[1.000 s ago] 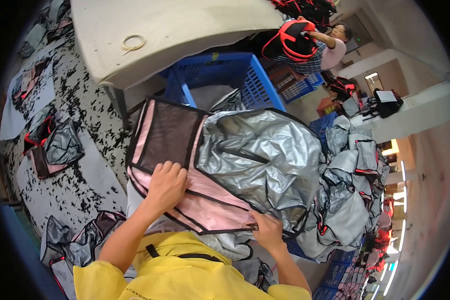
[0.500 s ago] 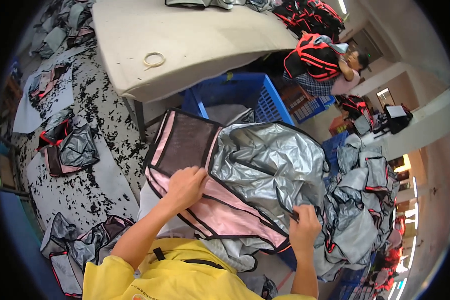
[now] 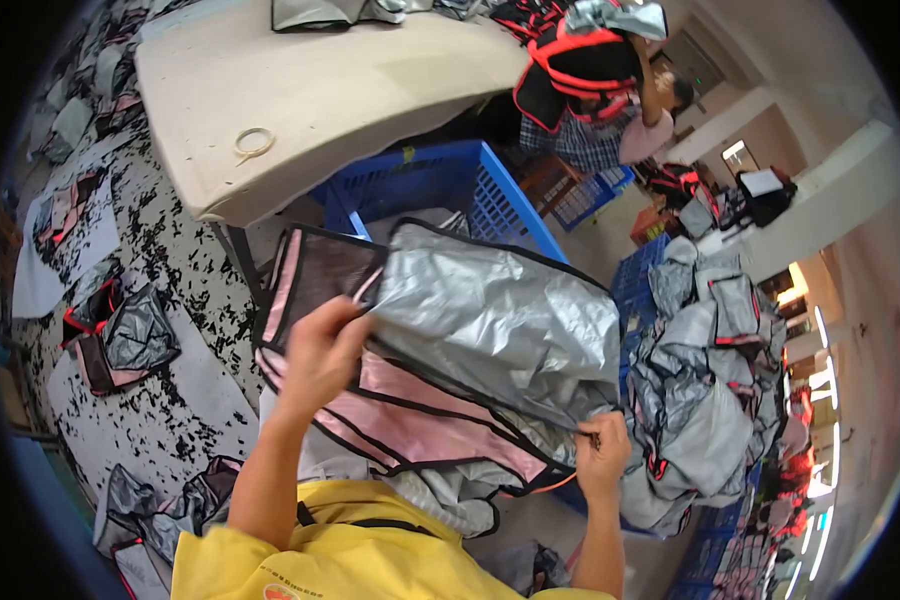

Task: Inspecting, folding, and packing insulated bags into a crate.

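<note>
An unfinished bag [image 3: 510,310] with a shiny silver lining, black-bound edges, a pink panel and a dark mesh panel [image 3: 320,270] spreads out before me. My left hand [image 3: 322,350] pinches the black-bound edge of the silver lining, beside the mesh. At the right end, my right hand [image 3: 602,452] grips the lower corner of the same silver piece, its fingers closed. Between both hands the silver sheet is drawn fairly flat. The pink panel [image 3: 440,415] lies below it, nearer my body. What is under the bag is mostly hidden.
A blue crate [image 3: 500,200] stands behind the bag, beside a cloth-covered table [image 3: 320,90] bearing a tape ring [image 3: 254,144]. Silver bag pieces [image 3: 705,380] heap at the right. Black scraps [image 3: 180,240] litter the floor at left. A person [image 3: 650,130] handles a red-black bag at the back.
My left hand has moved from the pink panel onto the silver lining's edge. The crumpled lining is now stretched flatter. The view has shifted, and the person at the back has raised the bag.
</note>
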The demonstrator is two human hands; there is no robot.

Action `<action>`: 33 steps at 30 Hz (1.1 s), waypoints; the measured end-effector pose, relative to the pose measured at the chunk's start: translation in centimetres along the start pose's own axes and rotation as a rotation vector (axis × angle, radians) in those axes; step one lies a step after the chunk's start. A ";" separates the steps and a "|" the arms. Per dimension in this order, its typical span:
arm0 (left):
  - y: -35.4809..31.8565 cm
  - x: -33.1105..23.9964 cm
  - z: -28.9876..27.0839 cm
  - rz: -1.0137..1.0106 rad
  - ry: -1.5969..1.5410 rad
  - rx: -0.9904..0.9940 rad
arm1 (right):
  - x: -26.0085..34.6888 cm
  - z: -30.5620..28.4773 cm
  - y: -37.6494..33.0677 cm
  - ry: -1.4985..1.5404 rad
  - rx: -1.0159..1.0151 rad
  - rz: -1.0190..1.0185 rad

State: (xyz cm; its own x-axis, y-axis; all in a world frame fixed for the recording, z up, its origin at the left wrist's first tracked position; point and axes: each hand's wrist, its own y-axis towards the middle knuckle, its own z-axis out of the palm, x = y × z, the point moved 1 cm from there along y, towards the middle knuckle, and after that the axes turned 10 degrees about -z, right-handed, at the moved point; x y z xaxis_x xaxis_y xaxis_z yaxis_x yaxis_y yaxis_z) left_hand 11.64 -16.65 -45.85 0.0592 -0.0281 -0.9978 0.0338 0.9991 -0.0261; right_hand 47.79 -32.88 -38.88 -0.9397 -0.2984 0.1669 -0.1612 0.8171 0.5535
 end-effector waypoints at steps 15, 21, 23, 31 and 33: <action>-2.4 8.8 -5.1 -0.452 -0.266 0.016 | 4.4 1.3 -1.6 -0.123 0.378 -0.363; -4.0 8.8 -6.0 -0.442 -0.190 0.099 | 5.2 1.1 -4.3 -0.096 0.344 -0.295; -3.7 9.4 -6.3 -0.494 -0.203 0.143 | 5.7 0.9 -4.5 -0.076 0.337 -0.291; 5.4 -2.2 -4.8 0.476 0.565 -0.157 | 6.2 1.1 -4.5 0.016 0.301 -0.275; 6.3 -3.6 -3.5 0.437 0.663 -0.005 | 6.5 1.2 -4.4 0.005 0.313 -0.258</action>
State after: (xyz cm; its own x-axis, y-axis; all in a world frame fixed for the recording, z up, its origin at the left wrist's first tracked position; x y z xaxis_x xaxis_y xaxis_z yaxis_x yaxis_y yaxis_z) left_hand 8.16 -10.16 -42.60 -0.5403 0.3901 -0.7456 0.1396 0.9153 0.3777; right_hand 42.07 -37.78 -41.19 -0.8551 -0.5151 0.0592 -0.4764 0.8256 0.3023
